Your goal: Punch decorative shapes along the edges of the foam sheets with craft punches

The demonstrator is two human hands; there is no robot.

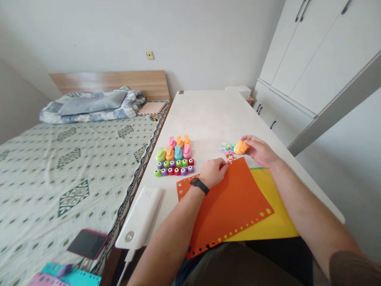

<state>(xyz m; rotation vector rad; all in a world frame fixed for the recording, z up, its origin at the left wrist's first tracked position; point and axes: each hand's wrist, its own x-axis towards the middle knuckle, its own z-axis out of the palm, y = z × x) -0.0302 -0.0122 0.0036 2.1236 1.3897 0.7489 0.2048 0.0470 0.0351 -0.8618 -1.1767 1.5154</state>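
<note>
My left hand [213, 172], with a dark watch on its wrist, rests on the upper edge of an orange sheet [230, 202], its fingers curled at that edge. Small shaped holes run along the sheet's borders. Off the sheet's upper right corner, my right hand [259, 151] grips an orange craft punch [241, 147] between thumb and fingers. Beside the punch lies a small heap of coloured paper cutouts [228, 147], with orange bits nearer the sheet. Part of a yellow sheet [272, 202] shows under the orange one.
Rows of coloured craft punches [178, 152] stand left of the sheets on the white table [205, 115]. A white power bank [141, 216] with a cable lies at the table's left edge. On the bed [74, 159] are a phone [88, 243] and punched sheets [79, 276]. White cabinets [315, 51] stand right.
</note>
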